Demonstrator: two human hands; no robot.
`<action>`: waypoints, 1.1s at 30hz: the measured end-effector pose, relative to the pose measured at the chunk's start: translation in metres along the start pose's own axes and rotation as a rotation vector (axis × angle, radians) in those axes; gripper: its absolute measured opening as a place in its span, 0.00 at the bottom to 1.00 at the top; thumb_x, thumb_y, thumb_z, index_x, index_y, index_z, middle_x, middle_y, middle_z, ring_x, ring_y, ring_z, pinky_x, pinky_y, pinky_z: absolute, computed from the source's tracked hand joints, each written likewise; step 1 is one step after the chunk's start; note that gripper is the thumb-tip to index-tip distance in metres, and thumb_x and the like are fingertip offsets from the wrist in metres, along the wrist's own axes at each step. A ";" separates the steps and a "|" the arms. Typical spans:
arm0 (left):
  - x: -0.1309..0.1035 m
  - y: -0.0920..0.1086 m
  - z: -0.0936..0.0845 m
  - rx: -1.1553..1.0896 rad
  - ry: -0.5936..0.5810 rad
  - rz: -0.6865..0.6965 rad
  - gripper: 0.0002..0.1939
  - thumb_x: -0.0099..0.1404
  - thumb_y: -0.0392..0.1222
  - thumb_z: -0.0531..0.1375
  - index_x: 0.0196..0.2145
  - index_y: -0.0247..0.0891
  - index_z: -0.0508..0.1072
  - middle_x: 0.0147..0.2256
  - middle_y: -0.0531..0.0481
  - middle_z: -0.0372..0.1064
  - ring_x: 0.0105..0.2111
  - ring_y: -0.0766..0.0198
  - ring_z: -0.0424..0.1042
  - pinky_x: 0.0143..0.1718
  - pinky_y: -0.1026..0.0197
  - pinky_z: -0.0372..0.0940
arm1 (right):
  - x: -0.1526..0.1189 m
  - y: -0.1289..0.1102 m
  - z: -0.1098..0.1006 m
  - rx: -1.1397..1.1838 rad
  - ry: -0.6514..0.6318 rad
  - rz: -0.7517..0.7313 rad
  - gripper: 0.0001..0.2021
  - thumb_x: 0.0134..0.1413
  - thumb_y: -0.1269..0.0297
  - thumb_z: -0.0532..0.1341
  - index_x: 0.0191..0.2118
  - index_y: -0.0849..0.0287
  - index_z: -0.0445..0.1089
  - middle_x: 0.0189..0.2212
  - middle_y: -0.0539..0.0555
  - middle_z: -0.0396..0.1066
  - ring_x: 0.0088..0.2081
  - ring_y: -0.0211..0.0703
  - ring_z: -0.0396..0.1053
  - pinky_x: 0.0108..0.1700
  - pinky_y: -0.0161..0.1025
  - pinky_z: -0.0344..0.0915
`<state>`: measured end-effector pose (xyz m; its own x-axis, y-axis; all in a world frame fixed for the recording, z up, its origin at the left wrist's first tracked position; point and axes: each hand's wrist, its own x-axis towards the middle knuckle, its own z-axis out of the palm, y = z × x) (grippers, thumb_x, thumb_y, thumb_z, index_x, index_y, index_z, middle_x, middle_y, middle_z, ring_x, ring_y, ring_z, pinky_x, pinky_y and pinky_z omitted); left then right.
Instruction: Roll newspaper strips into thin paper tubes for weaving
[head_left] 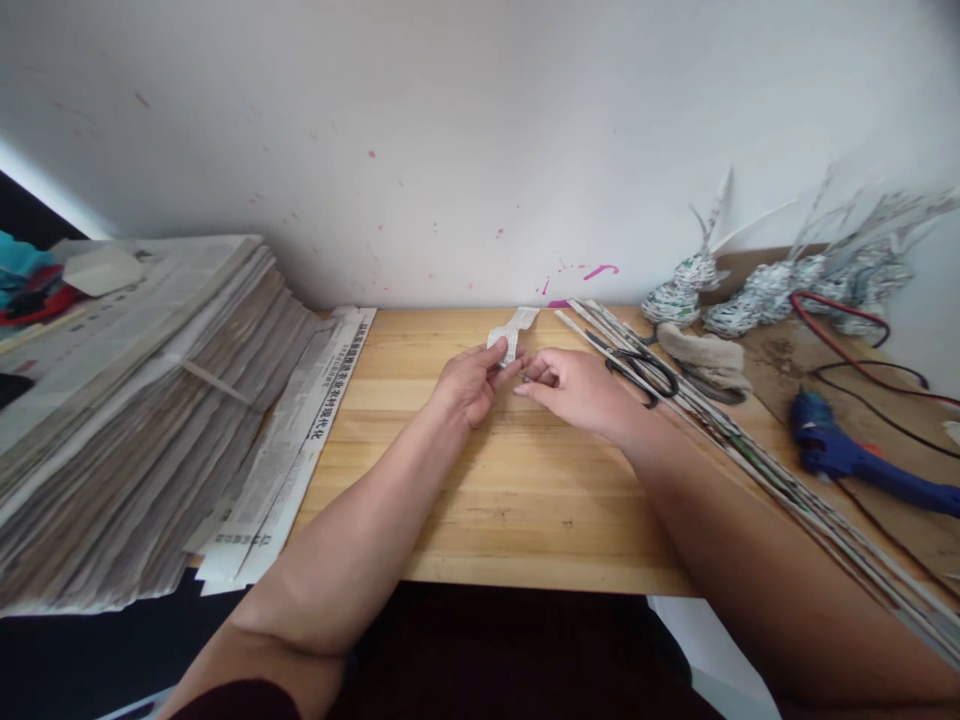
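Note:
Near the back of the wooden table, my left hand [474,384] holds a narrow strip of printed paper [502,343] between thumb and fingers. The strip's far end reaches toward the wall. Close on its right, my right hand [564,385] has its thumb and fingertips pinched together by the strip's near end. What lies between those fingertips is too small to make out. Long rolled paper sticks [720,425] lie to the right of my right hand, with black-handled scissors [643,375] on them.
At left stands a tall newspaper stack [150,420], with cut newspaper strips [300,440] beside it. On the right are a blue glue gun [847,455] with cables, a rolled cloth [705,360] and several woven paper figures [682,285]. The white wall [450,150] rises behind the table [510,500].

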<state>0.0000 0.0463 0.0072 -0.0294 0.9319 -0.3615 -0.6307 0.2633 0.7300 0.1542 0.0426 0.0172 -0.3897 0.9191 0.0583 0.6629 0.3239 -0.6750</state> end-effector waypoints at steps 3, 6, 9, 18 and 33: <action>-0.001 0.001 0.001 -0.011 0.012 -0.004 0.06 0.65 0.28 0.59 0.30 0.26 0.74 0.30 0.41 0.75 0.30 0.65 0.77 0.36 0.67 0.74 | 0.000 -0.001 -0.001 -0.078 0.012 -0.011 0.11 0.57 0.62 0.61 0.25 0.59 0.67 0.23 0.51 0.72 0.26 0.38 0.69 0.30 0.35 0.60; -0.002 0.002 0.001 -0.026 0.009 -0.017 0.05 0.65 0.29 0.58 0.32 0.26 0.74 0.31 0.40 0.75 0.31 0.64 0.77 0.37 0.66 0.74 | 0.002 -0.001 -0.002 0.167 -0.151 0.167 0.13 0.64 0.62 0.53 0.28 0.59 0.66 0.23 0.52 0.71 0.23 0.38 0.70 0.28 0.35 0.62; -0.001 0.001 0.000 -0.027 -0.009 -0.015 0.05 0.65 0.28 0.58 0.32 0.26 0.74 0.31 0.41 0.75 0.31 0.64 0.77 0.34 0.67 0.74 | 0.003 0.000 0.000 0.280 -0.250 0.285 0.14 0.67 0.62 0.49 0.32 0.59 0.66 0.22 0.52 0.70 0.22 0.38 0.70 0.26 0.35 0.63; 0.000 0.000 0.002 -0.022 0.038 -0.004 0.06 0.66 0.28 0.57 0.31 0.26 0.72 0.31 0.40 0.75 0.30 0.64 0.77 0.35 0.67 0.74 | -0.001 -0.002 0.001 -0.211 0.103 -0.105 0.09 0.58 0.64 0.60 0.27 0.58 0.70 0.25 0.52 0.73 0.27 0.39 0.68 0.29 0.37 0.56; 0.000 0.001 0.001 -0.037 0.036 0.005 0.05 0.66 0.29 0.57 0.32 0.27 0.72 0.31 0.40 0.75 0.33 0.63 0.78 0.36 0.67 0.74 | -0.002 -0.006 0.000 -0.006 0.005 0.105 0.10 0.58 0.59 0.61 0.28 0.58 0.68 0.24 0.51 0.73 0.23 0.38 0.71 0.26 0.34 0.62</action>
<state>-0.0004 0.0471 0.0084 -0.0598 0.9235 -0.3789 -0.6587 0.2487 0.7101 0.1504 0.0383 0.0211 -0.3147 0.9491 -0.0086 0.7036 0.2272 -0.6733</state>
